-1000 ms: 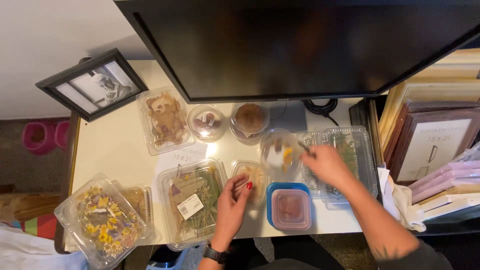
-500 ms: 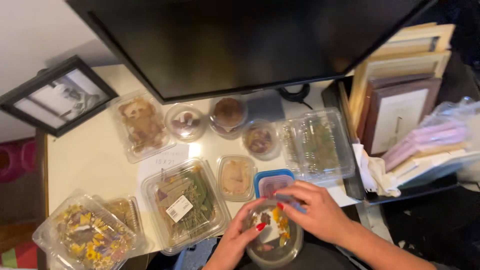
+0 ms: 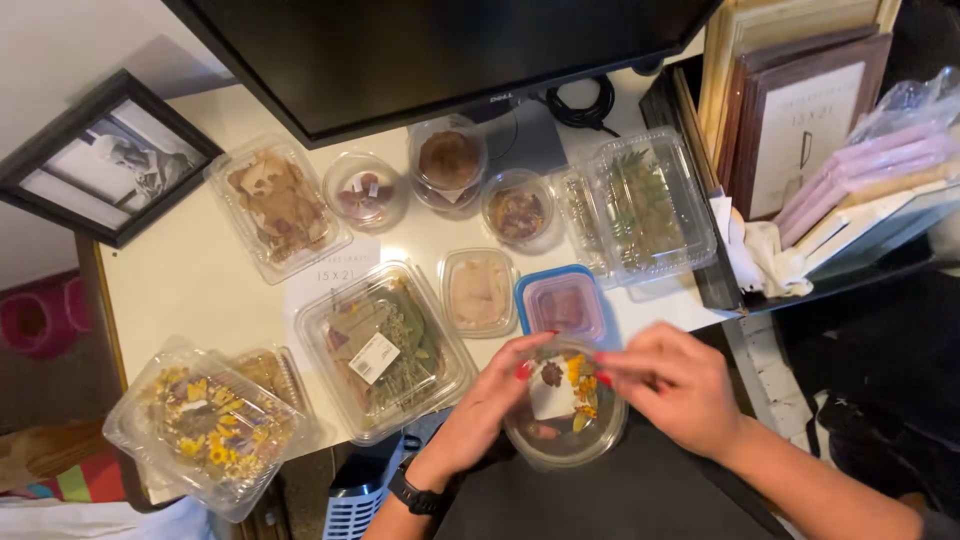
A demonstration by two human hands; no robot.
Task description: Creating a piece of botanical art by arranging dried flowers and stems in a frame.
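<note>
Left hand [image 3: 480,415]: fingers curled on the 9 o'clock rim of the round clear tub of dried flowers [image 3: 566,410].
Right hand [image 3: 672,385]: fingers pinched over the tub's 2 o'clock edge; whether they hold anything cannot be told.
Tub: below the surface [image 3: 200,290] edge, at 6 o'clock of the blue-lidded box [image 3: 562,305].

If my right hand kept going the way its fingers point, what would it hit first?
Probably the left hand: the right hand points leftward over the round tub toward its fingers. Heights are hard to judge.
</note>
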